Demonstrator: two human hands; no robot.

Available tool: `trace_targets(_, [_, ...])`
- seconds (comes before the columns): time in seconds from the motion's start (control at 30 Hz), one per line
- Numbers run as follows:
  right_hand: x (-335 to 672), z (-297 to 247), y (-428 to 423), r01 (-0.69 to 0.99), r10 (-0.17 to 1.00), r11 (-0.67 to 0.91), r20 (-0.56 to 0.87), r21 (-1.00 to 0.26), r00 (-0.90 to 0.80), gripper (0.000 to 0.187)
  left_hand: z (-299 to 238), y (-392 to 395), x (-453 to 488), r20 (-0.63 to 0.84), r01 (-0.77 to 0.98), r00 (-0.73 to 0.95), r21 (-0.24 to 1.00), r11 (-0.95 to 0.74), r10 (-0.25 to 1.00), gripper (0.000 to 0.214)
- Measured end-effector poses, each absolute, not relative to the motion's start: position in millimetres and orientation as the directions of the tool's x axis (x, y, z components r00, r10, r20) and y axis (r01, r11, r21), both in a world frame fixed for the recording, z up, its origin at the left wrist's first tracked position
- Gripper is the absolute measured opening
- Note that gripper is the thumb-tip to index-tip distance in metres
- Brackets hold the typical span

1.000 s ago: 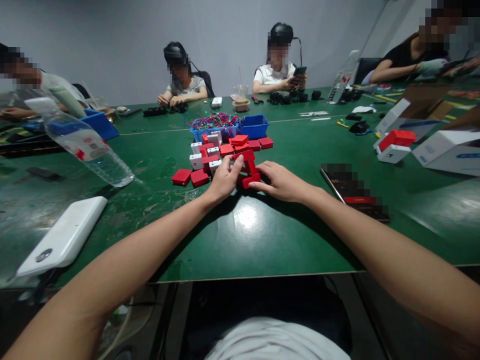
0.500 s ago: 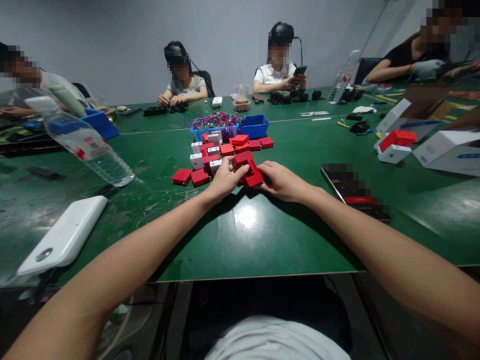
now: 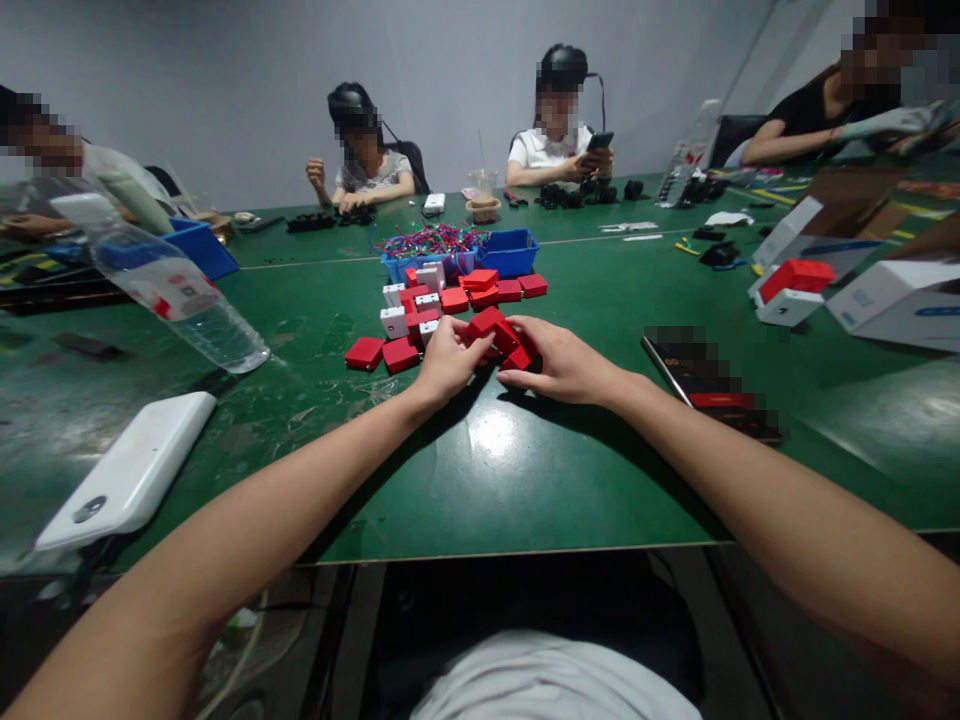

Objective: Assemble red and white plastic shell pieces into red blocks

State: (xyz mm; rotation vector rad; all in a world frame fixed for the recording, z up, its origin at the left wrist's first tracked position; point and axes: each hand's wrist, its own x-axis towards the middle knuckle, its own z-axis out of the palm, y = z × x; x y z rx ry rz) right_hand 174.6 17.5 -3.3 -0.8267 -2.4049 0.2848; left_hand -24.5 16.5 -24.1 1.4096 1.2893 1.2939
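Note:
In front of me, just above the green table [image 3: 420,470], my left hand [image 3: 448,362] pinches a red plastic piece [image 3: 489,322] between thumb and fingers. My right hand [image 3: 559,362] curls round the right side of the red plastic, thumb below and fingers above. Whether this is one angled piece or two boxes touching, I cannot tell. Just beyond my hands lies a group of small red boxes [image 3: 365,353] and white boxes [image 3: 393,322], some standing on edge. Part of the group is hidden behind my left hand.
Blue bins [image 3: 510,252], one heaped with coloured wires [image 3: 431,240], stand behind the boxes. To the left are a tilted water bottle [image 3: 172,285] and a white power bank [image 3: 127,470]. A phone [image 3: 705,385] and open cartons [image 3: 900,300] lie right. Several people sit around the table.
My right hand has closed further round the red plastic, which has turned and is now more covered. My left hand keeps its pinch. Across the table, one person has raised a hand.

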Motion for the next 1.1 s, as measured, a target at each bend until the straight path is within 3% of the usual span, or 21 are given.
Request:
trace_targets(0.17, [176.2, -1.6, 17.7, 0.573, 0.668, 0.744, 0.403, -0.342, -0.626, 0.054, -28.8, 16.4, -26.7, 0.275, 0.34, -0.033, 0.907, -0.248, 0.961, 0.034])
trace_targets(0.27, [176.8, -1.1, 17.3, 0.602, 0.693, 0.72, 0.38, -0.344, -0.612, 0.051, -26.8, 14.4, -24.9, 0.283, 0.315, -0.001, 0.911, -0.268, 0.959, 0.035])
trace_targets(0.37, [176.9, -2.2, 18.1, 0.606, 0.701, 0.713, 0.369, -0.352, -0.611, 0.05, -23.5, 12.0, -23.8, 0.254, 0.27, 0.067, 0.926, -0.263, 0.965, 0.052])
trace_targets(0.57, [179.3, -5.2, 21.2, 0.618, 0.709, 0.705, 0.376, -0.348, -0.597, 0.045, -17.1, 5.3, -23.6, 0.261, 0.405, 0.241, 0.848, -0.341, 0.935, 0.054])
trace_targets(0.77, [179.0, -5.2, 21.1, 0.629, 0.721, 0.692, 0.382, -0.355, -0.578, 0.047, -12.9, 1.4, -20.0, 0.251, 0.344, 0.156, 0.893, -0.291, 0.955, 0.051])
trace_targets(0.93, [179.0, -5.6, 23.4, 0.635, 0.726, 0.685, 0.401, -0.358, -0.559, 0.055, -5.7, 5.7, -17.7, 0.113, 0.143, 0.044, 0.983, -0.118, 0.993, 0.05])
trace_targets(1.1, [179.0, -4.7, 22.4, 0.641, 0.734, 0.678, 0.379, -0.36, -0.563, 0.054, -2.8, 5.0, -18.2, 0.116, 0.191, 0.065, 0.973, -0.126, 0.991, 0.046])
